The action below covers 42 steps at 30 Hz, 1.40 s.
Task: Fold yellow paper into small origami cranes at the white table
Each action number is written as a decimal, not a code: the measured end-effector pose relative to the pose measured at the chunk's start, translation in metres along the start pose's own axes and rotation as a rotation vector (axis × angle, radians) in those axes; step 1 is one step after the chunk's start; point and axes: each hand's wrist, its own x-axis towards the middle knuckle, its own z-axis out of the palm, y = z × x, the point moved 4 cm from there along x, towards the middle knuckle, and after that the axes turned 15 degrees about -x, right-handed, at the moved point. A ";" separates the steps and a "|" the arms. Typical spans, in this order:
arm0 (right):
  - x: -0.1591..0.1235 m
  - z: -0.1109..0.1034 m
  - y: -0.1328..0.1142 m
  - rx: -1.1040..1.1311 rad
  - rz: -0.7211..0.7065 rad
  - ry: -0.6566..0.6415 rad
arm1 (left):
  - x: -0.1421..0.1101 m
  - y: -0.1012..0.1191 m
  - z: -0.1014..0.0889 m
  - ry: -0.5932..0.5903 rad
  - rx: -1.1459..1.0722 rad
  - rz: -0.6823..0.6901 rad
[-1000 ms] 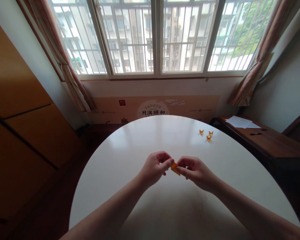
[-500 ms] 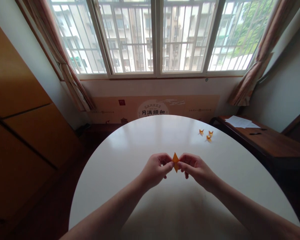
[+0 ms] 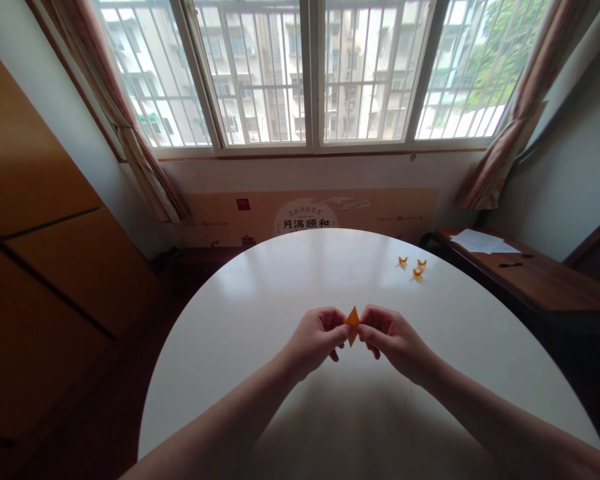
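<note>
A small folded orange paper piece (image 3: 352,325), diamond-shaped and standing on end, is held above the round white table (image 3: 260,307). My left hand (image 3: 314,340) pinches its left side with thumb and fingers closed. My right hand (image 3: 391,339) pinches its right side the same way. Both hands meet at the middle of the table, a little above its surface. Three tiny orange folded paper figures (image 3: 413,267) stand on the table at the far right.
A dark wooden side table (image 3: 545,283) with white sheets (image 3: 483,241) and a dark pen (image 3: 511,265) stands at the right. A wooden cabinet (image 3: 45,267) fills the left. Barred windows, curtains and a printed board (image 3: 305,217) lie beyond the table.
The orange paper piece went from lying tilted between my fingers to standing upright as a diamond. Both hands kept their pinch and hardly shifted.
</note>
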 end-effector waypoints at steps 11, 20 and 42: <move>0.000 0.005 -0.002 0.013 -0.038 -0.080 | 0.000 -0.002 0.002 -0.002 -0.044 0.008; 0.003 -0.004 0.001 0.013 0.017 -0.014 | -0.001 0.005 -0.002 0.044 0.066 0.030; 0.005 -0.002 0.007 0.131 0.045 0.001 | 0.001 -0.001 -0.004 0.055 0.005 -0.025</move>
